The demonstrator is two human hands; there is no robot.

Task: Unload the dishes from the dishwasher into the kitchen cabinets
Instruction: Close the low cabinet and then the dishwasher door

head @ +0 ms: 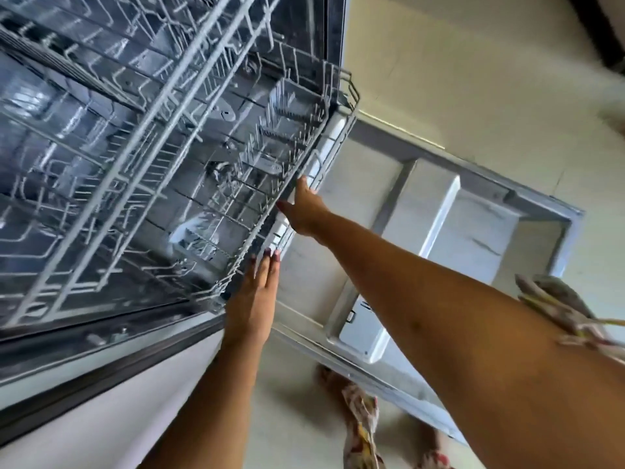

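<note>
Frame motion-blurred, view tilted.

Nearest: patterned garment (362,418) at the bottom edge, a bare foot (329,377) beside it on the pale floor (456,79).

Left hand (255,299) — arm comes up from the bottom edge. Its fingers (270,262) are straight and pressed together, tips touching the front rim of the wire rack (294,164).

Right hand (304,211) — arm crosses from the lower right, touching the same rim further along. Thumb splayed apart from the other fingers, which reach up against the wire. Cannot tell whether they hook round it.

Rack sits mostly inside the dishwasher tub (50,106), its front rim at the tub mouth, just above the hinge end of the door. Rows of upright tines show in it. Through the blur, cannot tell whether any dish stands among them.

Dishwasher door (473,211) folded down flat, inner face up, beyond the right forearm.

A second rack (142,38) lies further off, also within the tub.
</note>
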